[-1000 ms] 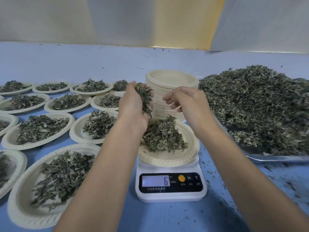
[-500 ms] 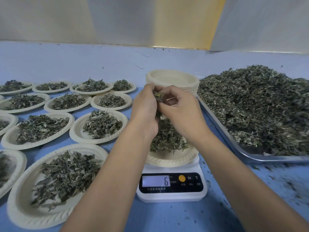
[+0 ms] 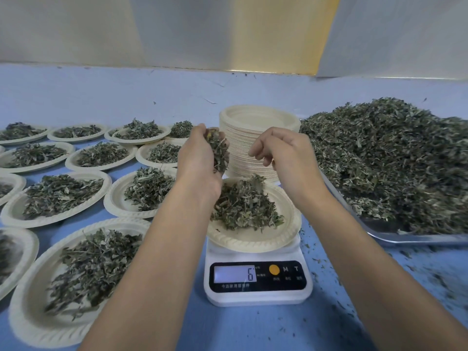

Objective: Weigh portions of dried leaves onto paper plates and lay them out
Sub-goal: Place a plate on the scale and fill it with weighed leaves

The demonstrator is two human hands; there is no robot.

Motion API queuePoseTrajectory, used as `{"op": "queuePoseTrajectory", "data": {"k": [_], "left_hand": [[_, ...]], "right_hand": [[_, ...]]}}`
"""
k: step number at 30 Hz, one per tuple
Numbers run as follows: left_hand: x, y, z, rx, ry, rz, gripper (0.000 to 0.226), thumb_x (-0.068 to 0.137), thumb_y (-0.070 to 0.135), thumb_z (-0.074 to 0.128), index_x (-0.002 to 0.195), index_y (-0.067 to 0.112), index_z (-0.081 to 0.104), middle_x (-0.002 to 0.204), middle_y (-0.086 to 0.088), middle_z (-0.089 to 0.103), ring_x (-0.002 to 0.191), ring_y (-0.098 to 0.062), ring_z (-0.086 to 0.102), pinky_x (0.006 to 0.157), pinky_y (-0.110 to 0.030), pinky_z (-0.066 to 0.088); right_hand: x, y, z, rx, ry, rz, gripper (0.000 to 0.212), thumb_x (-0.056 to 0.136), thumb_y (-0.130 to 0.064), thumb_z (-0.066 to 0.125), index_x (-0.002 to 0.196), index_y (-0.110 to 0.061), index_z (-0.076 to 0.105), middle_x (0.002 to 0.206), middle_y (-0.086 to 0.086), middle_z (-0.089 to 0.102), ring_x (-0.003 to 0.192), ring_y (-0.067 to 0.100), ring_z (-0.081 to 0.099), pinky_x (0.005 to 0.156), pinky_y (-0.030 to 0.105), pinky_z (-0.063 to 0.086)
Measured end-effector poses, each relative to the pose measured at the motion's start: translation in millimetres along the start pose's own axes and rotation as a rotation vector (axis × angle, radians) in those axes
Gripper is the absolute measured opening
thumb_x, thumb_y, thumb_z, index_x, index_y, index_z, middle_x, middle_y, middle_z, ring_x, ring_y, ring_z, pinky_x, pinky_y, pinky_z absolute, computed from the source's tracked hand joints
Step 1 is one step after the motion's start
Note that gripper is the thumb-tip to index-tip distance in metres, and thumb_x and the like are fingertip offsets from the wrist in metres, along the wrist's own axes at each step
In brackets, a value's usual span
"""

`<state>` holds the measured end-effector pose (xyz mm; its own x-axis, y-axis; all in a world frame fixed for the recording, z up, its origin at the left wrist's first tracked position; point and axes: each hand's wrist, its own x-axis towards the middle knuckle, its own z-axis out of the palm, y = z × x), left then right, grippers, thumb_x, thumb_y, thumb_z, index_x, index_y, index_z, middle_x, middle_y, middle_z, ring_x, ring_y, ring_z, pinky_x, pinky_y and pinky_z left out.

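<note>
Both hands are up over the scale (image 3: 258,297) right now. The left hand (image 3: 200,158) is raised above the near-left edge of the plate on the scale (image 3: 253,240), its fingers curled round a clump of dried leaves (image 3: 218,150) that hangs down out of the palm. The right hand (image 3: 288,158) hovers just beside it, a gap between the two. Its fingers (image 3: 266,143) are loosely bent and pointing down toward the plate, with nothing visible in them.

Down below, a loose portion of leaves (image 3: 243,206) sits on the plate, piled slightly left of centre, and the display (image 3: 250,274) reads 6.

Directly behind the scale stands a tall stack of paper plates (image 3: 253,117), partly hidden by both hands. Off to the right is a metal tray (image 3: 405,238), heaped high with the bulk leaves (image 3: 392,160), its near corner close to the scale.

The whole left side of the blue desk (image 3: 253,330) is laid out with filled plates (image 3: 58,220) in rows running back toward the wall, each carrying its own little mound. The nearest one is just beside the scale, under the left forearm. Crumbs of leaf are scattered over the desk on the right, in front of the tray.
</note>
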<state>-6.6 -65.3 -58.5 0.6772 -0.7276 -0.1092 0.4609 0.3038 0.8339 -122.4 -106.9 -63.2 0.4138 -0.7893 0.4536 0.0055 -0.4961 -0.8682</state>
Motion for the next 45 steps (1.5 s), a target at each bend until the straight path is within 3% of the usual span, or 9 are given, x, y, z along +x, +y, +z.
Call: {"op": "queuePoseTrajectory", "data": {"k": [5, 9, 13, 19, 24, 30, 34, 42, 45], "left_hand": [[2, -2, 1, -0.005, 0.001, -0.028, 0.033, 0.098, 0.032, 0.04, 0.073, 0.018, 0.056, 0.065, 0.004, 0.061, 0.059, -0.011, 0.056, 0.049, -0.02, 0.039], [0, -3, 4, -0.005, -0.028, -0.062, 0.033, 0.098, 0.032, 0.041, 0.071, 0.018, 0.056, 0.058, 0.005, 0.061, 0.052, -0.01, 0.056, 0.046, -0.015, 0.041], [-8, -7, 13, 0.022, -0.051, -0.065, 0.029, 0.096, 0.029, 0.045, 0.076, 0.016, 0.06, 0.064, 0.0, 0.065, 0.057, -0.014, 0.061, 0.063, -0.026, 0.051], [-14, -13, 19, 0.033, -0.106, -0.056, 0.03, 0.095, 0.023, 0.043, 0.07, 0.016, 0.058, 0.052, 0.002, 0.063, 0.048, -0.013, 0.061, 0.063, -0.026, 0.05], [-13, -11, 16, 0.023, -0.087, -0.041, 0.029, 0.096, 0.021, 0.044, 0.072, 0.015, 0.059, 0.058, -0.001, 0.066, 0.058, -0.015, 0.063, 0.07, -0.031, 0.053], [-3, -4, 6, -0.033, -0.001, -0.081, 0.034, 0.099, 0.025, 0.042, 0.071, 0.018, 0.058, 0.059, 0.004, 0.063, 0.049, -0.008, 0.055, 0.043, -0.016, 0.042], [3, -1, 1, -0.097, -0.011, -0.115, 0.032, 0.1, 0.024, 0.038, 0.075, 0.017, 0.057, 0.064, 0.003, 0.061, 0.051, -0.008, 0.053, 0.04, -0.015, 0.039], [3, 0, -1, -0.107, -0.014, -0.134, 0.031, 0.099, 0.023, 0.037, 0.076, 0.017, 0.056, 0.064, 0.004, 0.059, 0.05, -0.008, 0.051, 0.041, -0.016, 0.039], [3, 0, -2, -0.11, -0.007, -0.137, 0.03, 0.099, 0.022, 0.038, 0.075, 0.017, 0.056, 0.065, 0.003, 0.06, 0.051, -0.008, 0.051, 0.042, -0.016, 0.038]], "right_hand": [[-1, 0, 0, -0.006, 0.001, 0.008, 0.021, 0.07, -0.02, 0.048, 0.057, -0.019, 0.065, 0.057, -0.011, 0.061, 0.056, -0.001, 0.05, 0.063, 0.024, 0.041], [-1, 2, 3, -0.043, -0.026, -0.018, 0.004, 0.081, -0.02, 0.067, 0.081, -0.024, 0.068, 0.076, -0.008, 0.064, 0.066, 0.005, 0.054, 0.07, 0.03, 0.047], [-2, 3, 12, -0.063, -0.103, -0.106, 0.03, 0.079, -0.013, 0.073, 0.101, -0.032, 0.064, 0.094, -0.012, 0.065, 0.066, 0.0, 0.057, 0.075, 0.023, 0.051], [-4, 7, 18, -0.033, -0.027, -0.116, 0.027, 0.079, -0.004, 0.069, 0.089, -0.029, 0.065, 0.083, -0.013, 0.07, 0.066, 0.002, 0.06, 0.072, 0.022, 0.05], [-4, 7, 16, -0.059, -0.01, -0.118, 0.021, 0.079, -0.005, 0.066, 0.079, -0.025, 0.061, 0.069, -0.01, 0.063, 0.064, 0.004, 0.057, 0.068, 0.029, 0.049], [-1, 4, 7, -0.073, 0.071, -0.081, 0.009, 0.082, -0.012, 0.058, 0.074, -0.012, 0.054, 0.064, -0.004, 0.051, 0.061, 0.008, 0.045, 0.059, 0.027, 0.038], [-2, 1, 2, -0.076, 0.074, -0.065, 0.036, 0.077, -0.028, 0.046, 0.07, 0.007, 0.042, 0.067, 0.01, 0.034, 0.06, 0.013, 0.03, 0.053, 0.027, 0.023], [-2, 4, 2, -0.091, 0.014, -0.009, 0.039, 0.079, -0.027, 0.055, 0.067, 0.008, 0.044, 0.064, 0.02, 0.037, 0.06, 0.017, 0.034, 0.06, 0.033, 0.029], [-1, 2, 4, -0.081, -0.022, 0.035, 0.022, 0.069, -0.03, 0.049, 0.055, -0.015, 0.057, 0.077, 0.029, 0.056, 0.063, 0.019, 0.044, 0.063, 0.041, 0.038]]}}
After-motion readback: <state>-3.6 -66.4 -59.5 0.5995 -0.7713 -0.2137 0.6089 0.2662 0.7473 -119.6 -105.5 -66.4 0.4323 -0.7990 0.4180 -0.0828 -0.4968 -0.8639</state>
